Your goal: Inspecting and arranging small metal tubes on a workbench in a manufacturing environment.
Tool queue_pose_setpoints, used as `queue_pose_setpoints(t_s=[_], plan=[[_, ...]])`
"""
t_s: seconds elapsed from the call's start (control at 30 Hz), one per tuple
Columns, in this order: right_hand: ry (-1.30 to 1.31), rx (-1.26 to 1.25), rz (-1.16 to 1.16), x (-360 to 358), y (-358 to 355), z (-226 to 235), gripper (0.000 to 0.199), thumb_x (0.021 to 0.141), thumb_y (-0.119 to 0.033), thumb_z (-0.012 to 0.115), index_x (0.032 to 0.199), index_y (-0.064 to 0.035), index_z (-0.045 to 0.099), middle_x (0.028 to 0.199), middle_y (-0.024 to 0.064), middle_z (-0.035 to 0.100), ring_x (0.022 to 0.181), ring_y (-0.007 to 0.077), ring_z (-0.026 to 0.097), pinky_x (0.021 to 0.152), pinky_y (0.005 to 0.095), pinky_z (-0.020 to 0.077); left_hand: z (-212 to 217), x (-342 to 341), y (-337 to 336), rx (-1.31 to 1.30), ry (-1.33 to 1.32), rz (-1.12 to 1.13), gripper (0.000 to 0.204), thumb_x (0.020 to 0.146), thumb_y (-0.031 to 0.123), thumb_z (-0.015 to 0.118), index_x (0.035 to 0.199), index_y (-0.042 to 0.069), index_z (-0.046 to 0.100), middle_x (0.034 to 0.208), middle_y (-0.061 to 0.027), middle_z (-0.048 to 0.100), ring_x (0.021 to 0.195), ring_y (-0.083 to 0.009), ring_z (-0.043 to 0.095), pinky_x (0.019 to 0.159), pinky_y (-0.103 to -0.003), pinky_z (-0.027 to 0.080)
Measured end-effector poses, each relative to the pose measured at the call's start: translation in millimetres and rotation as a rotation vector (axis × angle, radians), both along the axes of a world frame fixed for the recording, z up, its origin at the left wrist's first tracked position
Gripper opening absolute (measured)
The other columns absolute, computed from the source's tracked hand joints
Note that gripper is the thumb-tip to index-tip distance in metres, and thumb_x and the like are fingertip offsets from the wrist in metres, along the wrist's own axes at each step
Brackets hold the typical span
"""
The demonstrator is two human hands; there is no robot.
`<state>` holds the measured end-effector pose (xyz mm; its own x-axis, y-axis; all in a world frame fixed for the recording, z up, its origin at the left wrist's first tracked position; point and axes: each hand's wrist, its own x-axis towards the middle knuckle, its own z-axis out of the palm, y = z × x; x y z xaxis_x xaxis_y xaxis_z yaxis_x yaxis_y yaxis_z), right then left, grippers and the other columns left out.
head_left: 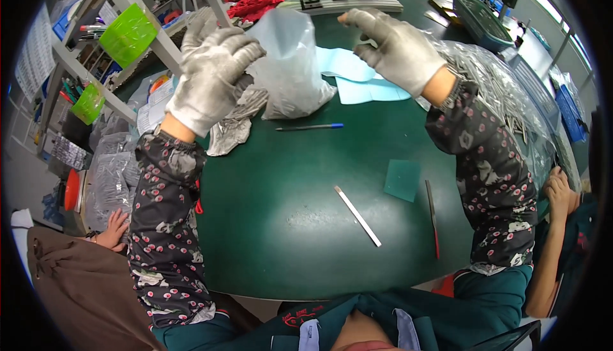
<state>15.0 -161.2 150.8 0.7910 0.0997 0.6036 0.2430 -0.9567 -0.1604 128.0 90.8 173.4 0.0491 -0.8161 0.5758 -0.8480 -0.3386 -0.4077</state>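
Observation:
Both my hands wear whitish work gloves, greyed with dirt, and are raised over the far half of the table. My left hand (211,76) has its fingers apart beside a translucent plastic bag (290,64); whether the fingertips touch the bag I cannot tell. To the right, my right hand (403,51) is open with nothing in it, above light-blue sheets (373,90). A crumpled grey cloth or glove (233,127) lies below my left hand. Nearer me are a blue-capped pen (310,127), a slim metal strip (357,216), a green square sheet (402,180) and a file with a red handle (433,217).
A large clear bag of metal rods (504,89) lies at the right, near a dark green tray (482,22). A metal rail with clamps (345,5) stands at the back. Green bins (129,35) hang on the left frame. Other people's hands are at both sides (115,230).

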Motion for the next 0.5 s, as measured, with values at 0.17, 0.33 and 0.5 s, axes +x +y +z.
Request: queue_pose_setpoints(t_s=[0.17,0.33,0.5], plan=[[0.443,0.015,-0.010,-120,-3,-24,0.017,0.074,-0.015,0.055,0.090,-0.0102,0.060,0.084,0.0122,0.061,0.079,0.0310,0.059,0.069,0.0404,0.0471,-24,-83,3,-0.074,0.124,-0.210,0.041,0.057,-0.002,0.064,0.096,0.007,0.056,0.096,-0.0076,0.057,0.093,-0.0275,0.055,0.088,-0.045,0.038],[0.623,0.080,-0.152,-205,-11,-70,0.013,0.079,-0.022,0.052,0.083,-0.0108,0.059,0.078,0.0097,0.061,0.075,0.0301,0.059,0.065,0.0404,0.0473,-102,-140,-15,0.286,0.324,-0.281,0.013,0.076,0.010,0.055,0.088,0.011,0.059,0.093,-0.0029,0.062,0.084,-0.0179,0.060,0.078,-0.034,0.045],[0.507,0.189,-0.363,-251,-21,-60,0.014,0.078,-0.020,0.053,0.087,-0.0121,0.060,0.080,0.0080,0.062,0.075,0.0283,0.060,0.067,0.0394,0.0481,-123,-173,-17,0.532,0.363,-0.172,0.016,0.075,0.009,0.053,0.089,0.013,0.060,0.093,-0.0006,0.060,0.083,-0.0175,0.059,0.071,-0.034,0.044]])
